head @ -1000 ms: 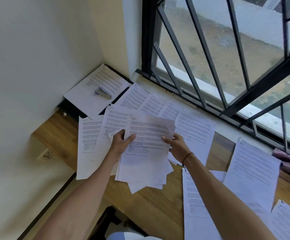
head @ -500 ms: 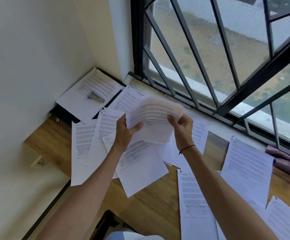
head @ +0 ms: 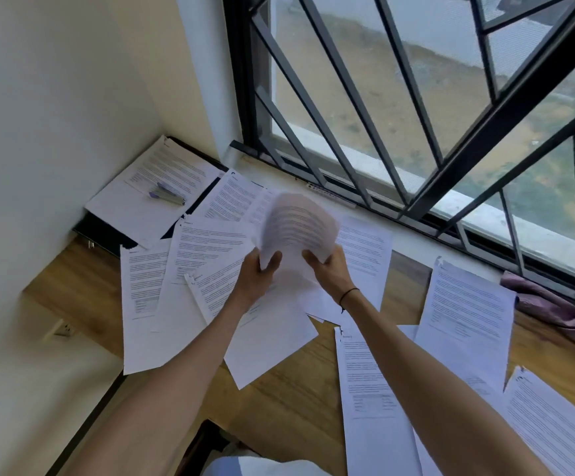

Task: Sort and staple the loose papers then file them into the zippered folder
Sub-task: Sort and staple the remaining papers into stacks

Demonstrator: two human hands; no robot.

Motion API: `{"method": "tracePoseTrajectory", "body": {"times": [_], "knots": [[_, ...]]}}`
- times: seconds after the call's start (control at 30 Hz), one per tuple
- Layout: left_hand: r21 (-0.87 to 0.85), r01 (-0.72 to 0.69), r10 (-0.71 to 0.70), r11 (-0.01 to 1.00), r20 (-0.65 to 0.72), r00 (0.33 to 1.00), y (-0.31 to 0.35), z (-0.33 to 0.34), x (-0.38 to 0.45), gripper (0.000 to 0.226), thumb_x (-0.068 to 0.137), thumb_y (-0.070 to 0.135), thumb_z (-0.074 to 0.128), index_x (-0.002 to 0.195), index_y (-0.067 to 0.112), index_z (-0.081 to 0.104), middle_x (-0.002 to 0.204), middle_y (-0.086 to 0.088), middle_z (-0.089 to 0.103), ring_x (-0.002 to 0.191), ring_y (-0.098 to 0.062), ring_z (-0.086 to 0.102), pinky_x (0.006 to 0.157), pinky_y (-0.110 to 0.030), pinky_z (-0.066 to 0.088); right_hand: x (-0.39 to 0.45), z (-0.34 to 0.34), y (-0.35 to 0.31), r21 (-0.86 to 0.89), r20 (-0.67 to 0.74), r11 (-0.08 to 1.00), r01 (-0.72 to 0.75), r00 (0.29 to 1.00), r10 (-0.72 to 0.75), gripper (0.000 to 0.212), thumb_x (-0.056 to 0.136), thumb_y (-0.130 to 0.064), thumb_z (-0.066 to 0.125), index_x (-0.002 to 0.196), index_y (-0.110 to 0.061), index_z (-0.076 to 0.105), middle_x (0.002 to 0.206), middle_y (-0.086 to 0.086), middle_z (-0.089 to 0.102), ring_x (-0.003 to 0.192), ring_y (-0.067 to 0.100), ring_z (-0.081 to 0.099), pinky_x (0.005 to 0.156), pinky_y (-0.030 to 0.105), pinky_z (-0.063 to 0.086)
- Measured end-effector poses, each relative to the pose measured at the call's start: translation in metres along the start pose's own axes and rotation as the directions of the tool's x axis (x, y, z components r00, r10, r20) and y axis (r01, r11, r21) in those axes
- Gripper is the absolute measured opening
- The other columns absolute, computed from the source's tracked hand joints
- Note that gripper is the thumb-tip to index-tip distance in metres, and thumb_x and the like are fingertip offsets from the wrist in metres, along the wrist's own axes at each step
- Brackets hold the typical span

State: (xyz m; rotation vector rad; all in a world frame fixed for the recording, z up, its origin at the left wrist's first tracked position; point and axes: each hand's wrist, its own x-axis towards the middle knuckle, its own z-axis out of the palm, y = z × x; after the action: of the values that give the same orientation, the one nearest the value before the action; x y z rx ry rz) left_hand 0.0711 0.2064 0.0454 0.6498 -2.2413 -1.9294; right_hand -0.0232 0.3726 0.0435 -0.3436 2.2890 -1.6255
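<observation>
Near the middle of the frame, both hands hold up a small bunch of papers [head: 296, 231] that looks blurry. The left hand [head: 256, 278] grips the bottom left edge, with its thumb on the front and the fingers behind. The right hand [head: 330, 271] grips the bottom right edge the same way, and it has a thin black band [head: 347, 294] on the wrist. The bunch stands up above the wooden desk [head: 289, 407], not touching it. More loose sheets [head: 210, 255] lie flat under and around the hands, overlapping each other. In the upper left a black folder [head: 107, 231] sits in the corner by the wall, with a sheet and a stapler [head: 166, 194] on top. Other pages [head: 468, 314] lie at the right, near a purple cloth [head: 560, 309]. Bare wood shows at the bottom middle, between the arms. The window bars [head: 365, 97] fill the top right.
</observation>
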Motion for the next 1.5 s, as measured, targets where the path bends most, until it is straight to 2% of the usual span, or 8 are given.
{"method": "tracePoseTrajectory", "body": {"times": [0.13,0.27,0.47,0.6,0.7,1.13,1.37,1.5], "knots": [[0.047,-0.011,0.014,0.999,-0.074,0.997,0.001,0.011,0.000,0.034,0.105,0.032,0.058,0.086,0.003,0.059,0.064,-0.008,0.045,0.053,-0.010,0.049,0.051,-0.024,0.037,-0.008,-0.004,0.007,-0.041,-0.056,0.999,-0.006,0.998,0.004,0.032,0.100,-0.023,0.063,0.086,0.005,0.059,0.072,0.020,0.057,0.065,0.020,0.046,0.058,0.037,0.036],[0.082,-0.022,0.030,0.996,-0.102,0.994,-0.001,0.012,0.007,0.033,0.104,0.040,0.058,0.089,0.012,0.065,0.075,-0.004,0.067,0.068,-0.011,0.060,0.061,-0.031,0.045,-0.011,-0.015,0.005,-0.145,-0.123,0.989,0.035,0.991,-0.053,0.036,0.099,-0.033,0.059,0.074,-0.007,0.053,0.065,0.001,0.050,0.060,0.011,0.040,0.055,0.030,0.030],[0.026,0.015,-0.014,1.000,-0.035,0.999,-0.010,0.012,0.023,0.013,0.103,0.035,0.061,0.112,0.029,0.069,0.105,0.016,0.072,0.098,0.005,0.067,0.083,-0.028,0.057,-0.009,-0.023,0.023,-0.251,-0.059,0.966,-0.056,0.997,0.042,0.010,0.097,-0.014,0.058,0.096,-0.017,0.067,0.091,-0.003,0.068,0.086,0.020,0.064,0.074,0.048,0.059],[0.013,0.141,-0.141,0.990,0.001,0.990,-0.020,0.014,0.034,0.016,0.101,0.029,0.065,0.117,0.028,0.070,0.106,0.013,0.072,0.105,-0.010,0.067,0.092,-0.033,0.055,-0.017,-0.030,0.031,-0.201,-0.040,0.973,-0.117,0.993,0.112,0.023,0.101,-0.040,0.058,0.111,-0.021,0.067,0.104,-0.005,0.070,0.094,0.014,0.067,0.079,0.040,0.061],[0.025,0.201,-0.201,0.979,0.013,0.979,-0.025,0.023,0.038,0.022,0.101,0.024,0.066,0.121,0.019,0.071,0.110,0.004,0.072,0.110,-0.019,0.066,0.095,-0.033,0.052,-0.023,-0.042,0.040,-0.204,-0.115,0.958,-0.203,0.976,0.182,0.040,0.101,-0.055,0.052,0.095,-0.016,0.058,0.088,-0.004,0.066,0.078,0.010,0.063,0.066,0.039,0.056],[0.091,0.260,-0.271,0.961,0.144,0.952,-0.034,0.105,0.024,0.033,0.096,0.034,0.072,0.125,0.019,0.070,0.116,-0.002,0.073,0.111,-0.023,0.068,0.101,-0.048,0.055,-0.070,-0.134,0.071,-0.191,-0.210,0.943,-0.271,0.950,0.230,0.033,0.109,-0.040,0.044,0.080,-0.027,0.050,0.076,-0.007,0.055,0.065,0.006,0.050,0.059,0.019,0.040],[0.125,0.235,-0.256,0.964,0.188,0.948,-0.025,0.155,0.011,0.031,0.097,0.034,0.070,0.126,0.024,0.067,0.120,-0.002,0.071,0.115,-0.026,0.065,0.104,-0.049,0.053,-0.095,-0.179,0.098,-0.250,-0.320,0.918,-0.308,0.921,0.222,0.035,0.108,-0.040,0.042,0.073,-0.035,0.040,0.068,-0.009,0.048,0.062,0.010,0.043,0.059,0.032,0.035],[0.132,0.227,-0.250,0.965,0.195,0.949,-0.024,0.174,0.001,0.031,0.098,0.032,0.069,0.128,0.022,0.067,0.120,-0.003,0.071,0.115,-0.026,0.065,0.104,-0.049,0.053,-0.105,-0.203,0.125,-0.318,-0.371,0.889,-0.330,0.906,0.203,0.023,0.105,-0.040,0.045,0.095,-0.025,0.059,0.094,-0.004,0.064,0.088,0.019,0.058,0.071,0.039,0.051]]}}
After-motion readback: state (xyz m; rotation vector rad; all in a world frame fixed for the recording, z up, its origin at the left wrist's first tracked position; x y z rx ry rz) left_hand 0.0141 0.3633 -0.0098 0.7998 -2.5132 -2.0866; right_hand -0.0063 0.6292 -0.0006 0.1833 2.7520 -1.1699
